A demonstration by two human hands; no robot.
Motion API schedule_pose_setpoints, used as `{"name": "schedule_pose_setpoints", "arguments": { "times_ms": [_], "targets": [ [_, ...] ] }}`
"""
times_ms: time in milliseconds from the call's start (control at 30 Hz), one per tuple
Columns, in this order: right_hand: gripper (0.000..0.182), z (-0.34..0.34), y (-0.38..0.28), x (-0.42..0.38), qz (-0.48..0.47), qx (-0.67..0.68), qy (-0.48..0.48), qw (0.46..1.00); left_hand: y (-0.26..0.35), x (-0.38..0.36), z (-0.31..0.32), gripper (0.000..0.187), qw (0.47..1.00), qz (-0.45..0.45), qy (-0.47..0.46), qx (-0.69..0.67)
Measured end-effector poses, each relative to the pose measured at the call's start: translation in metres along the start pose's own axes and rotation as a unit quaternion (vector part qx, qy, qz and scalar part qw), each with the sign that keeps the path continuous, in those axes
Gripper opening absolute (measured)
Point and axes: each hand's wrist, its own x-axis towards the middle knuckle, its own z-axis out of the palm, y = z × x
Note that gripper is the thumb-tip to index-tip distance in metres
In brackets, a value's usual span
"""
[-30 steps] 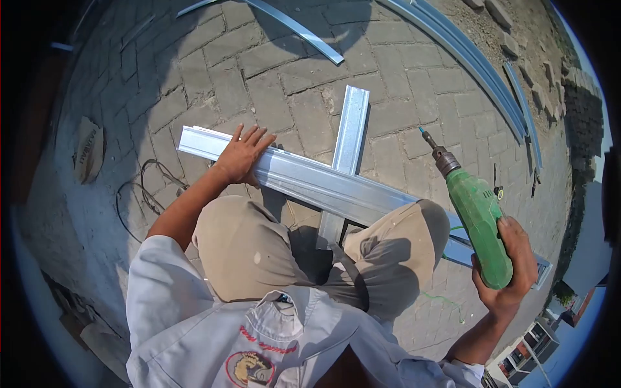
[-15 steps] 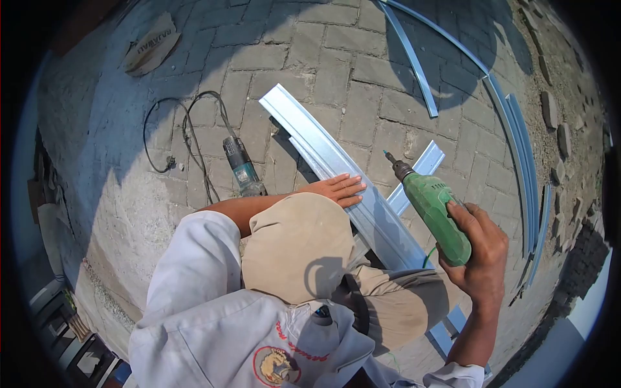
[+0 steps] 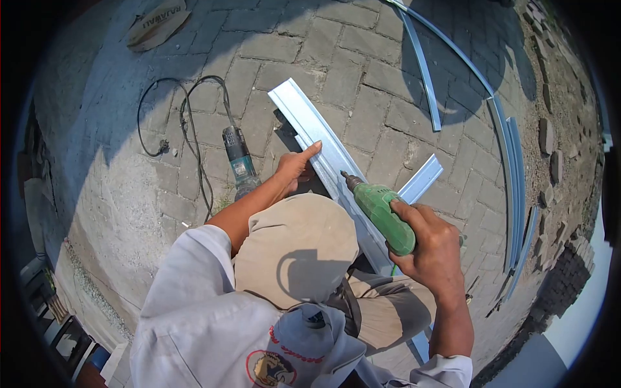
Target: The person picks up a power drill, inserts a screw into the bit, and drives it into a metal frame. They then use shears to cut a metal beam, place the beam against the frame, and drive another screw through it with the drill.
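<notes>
Near the teal power tool [image 3: 239, 157], pinching the edge of the long metal channel [image 3: 315, 123], low over the paving bricks [image 3: 381, 84], with the left hand [image 3: 294, 169]. Next, holding the green drill [image 3: 383, 215] in the right hand [image 3: 435, 249], fingers wrapped round. Pointing the bit [image 3: 347, 175] at the channel; can't tell if touching.

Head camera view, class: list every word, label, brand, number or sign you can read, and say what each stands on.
"RAJAWALI": on the torn scrap lying on the ground.
Red lettering above the round badge on the white shirt: too blurred to read surely.
Markings on the teal-and-black tool: too small to read.
Green drill: none readable.
</notes>
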Motion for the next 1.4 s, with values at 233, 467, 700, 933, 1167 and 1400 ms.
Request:
{"name": "schedule_pose_setpoints", "arguments": {
  "times_ms": [233, 467, 700, 933, 1167, 1400],
  "targets": [
    [0.065, 0.012, -0.006, 0.024, 0.041, 0.001, -0.045, 0.998, 0.004, 0.016, 0.0, 0.078, 0.999, 0.045, -0.021, -0.001],
    [0.065, 0.012, -0.014, 0.042, 0.041, -0.003, -0.059, 0.997, 0.011, 0.012, 0.004, 0.064, 0.998, 0.056, -0.014, -0.008],
    [0.066, 0.006, -0.03, 0.054, 0.065, -0.018, -0.087, 0.994, 0.001, 0.03, 0.008, 0.05, 0.987, 0.078, -0.066, -0.121],
    [0.067, 0.0, -0.046, 0.071, 0.086, -0.036, -0.117, 0.989, -0.001, 0.035, 0.013, 0.051, 0.954, 0.083, -0.13, -0.257],
    [0.069, 0.002, -0.044, 0.076, 0.062, -0.05, -0.11, 0.991, -0.003, 0.039, 0.013, 0.047, 0.939, 0.094, -0.166, -0.286],
    [0.069, -0.005, -0.058, 0.096, 0.087, -0.085, -0.162, 0.979, -0.004, 0.044, 0.012, 0.044, 0.938, 0.1, -0.172, -0.284]
  ]
}}
